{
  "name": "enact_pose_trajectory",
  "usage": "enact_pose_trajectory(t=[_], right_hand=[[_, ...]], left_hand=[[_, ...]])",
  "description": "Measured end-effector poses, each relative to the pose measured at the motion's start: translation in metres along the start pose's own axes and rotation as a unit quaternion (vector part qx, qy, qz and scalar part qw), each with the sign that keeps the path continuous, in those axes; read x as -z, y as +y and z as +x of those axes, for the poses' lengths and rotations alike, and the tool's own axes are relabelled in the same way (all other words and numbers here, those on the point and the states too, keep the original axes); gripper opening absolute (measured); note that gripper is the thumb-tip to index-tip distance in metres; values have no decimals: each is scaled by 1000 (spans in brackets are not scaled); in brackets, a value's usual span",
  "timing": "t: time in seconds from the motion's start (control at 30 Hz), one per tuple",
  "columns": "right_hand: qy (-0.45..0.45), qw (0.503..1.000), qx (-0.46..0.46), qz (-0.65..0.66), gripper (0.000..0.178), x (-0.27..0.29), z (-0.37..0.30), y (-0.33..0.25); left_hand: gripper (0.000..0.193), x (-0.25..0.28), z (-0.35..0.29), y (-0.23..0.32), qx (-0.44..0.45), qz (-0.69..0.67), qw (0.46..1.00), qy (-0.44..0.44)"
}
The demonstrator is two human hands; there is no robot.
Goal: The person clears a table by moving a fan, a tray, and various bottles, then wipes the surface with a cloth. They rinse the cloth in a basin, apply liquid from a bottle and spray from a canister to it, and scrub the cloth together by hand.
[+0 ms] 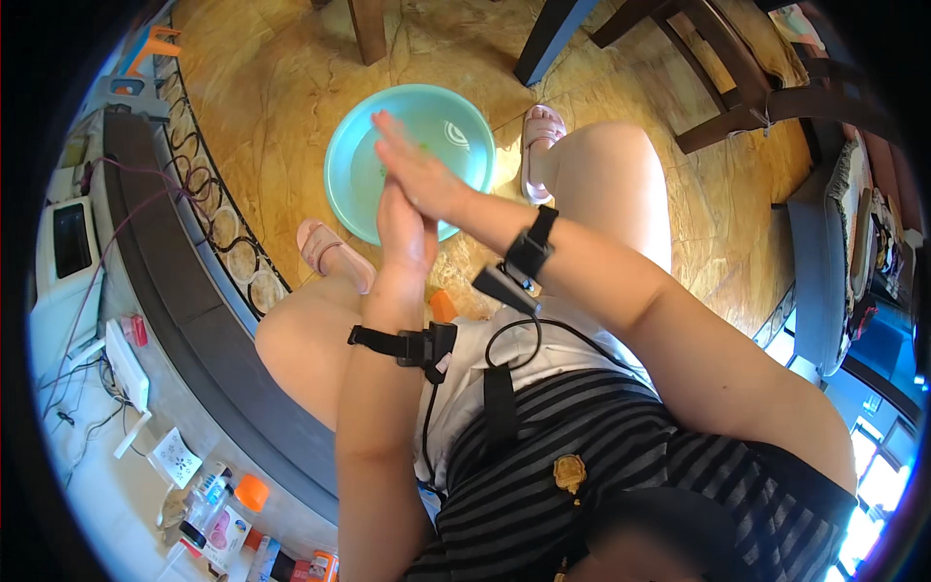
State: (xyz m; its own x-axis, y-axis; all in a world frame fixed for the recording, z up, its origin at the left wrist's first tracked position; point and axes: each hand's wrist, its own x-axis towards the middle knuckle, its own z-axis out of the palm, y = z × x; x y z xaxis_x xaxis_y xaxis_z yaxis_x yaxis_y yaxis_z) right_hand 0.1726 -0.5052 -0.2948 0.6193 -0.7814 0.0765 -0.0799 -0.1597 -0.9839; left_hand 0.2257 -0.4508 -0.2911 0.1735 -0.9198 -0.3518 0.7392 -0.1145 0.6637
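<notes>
Over a light turquoise basin (341,145) on the floor, my two hands meet palm against palm. My right hand (424,177) lies across the left one, its fingers stretched out flat toward the basin's upper left. Beneath it, my left hand (403,228) points away from me with its palm against the right; most of its fingers are covered. Whether something small sits between the palms cannot be seen. The basin seems to hold water, with a few small green bits (424,147) showing beside the right hand.
Pink slippers (325,250) are on my feet, on either side of the basin. Dark wooden chair legs (722,73) stand at the far right. Along the left runs a dark-edged ledge (194,291), with bottles, boxes and cables beside it. Black straps with small devices (412,346) circle my forearms.
</notes>
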Motion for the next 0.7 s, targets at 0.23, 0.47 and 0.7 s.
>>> enact_pose_trajectory(t=[0.23,0.47,0.7], right_hand=[[-38,998,-10,-39,58,-22,-30,-9],[51,997,-55,34,63,19,18,21],[-65,997,-46,4,61,-12,-26,-16]], left_hand=[[53,20,10,17,-100,-55,989,96],[49,-7,2,8,18,-29,999,-7],[49,10,10,24,-56,-50,982,171]])
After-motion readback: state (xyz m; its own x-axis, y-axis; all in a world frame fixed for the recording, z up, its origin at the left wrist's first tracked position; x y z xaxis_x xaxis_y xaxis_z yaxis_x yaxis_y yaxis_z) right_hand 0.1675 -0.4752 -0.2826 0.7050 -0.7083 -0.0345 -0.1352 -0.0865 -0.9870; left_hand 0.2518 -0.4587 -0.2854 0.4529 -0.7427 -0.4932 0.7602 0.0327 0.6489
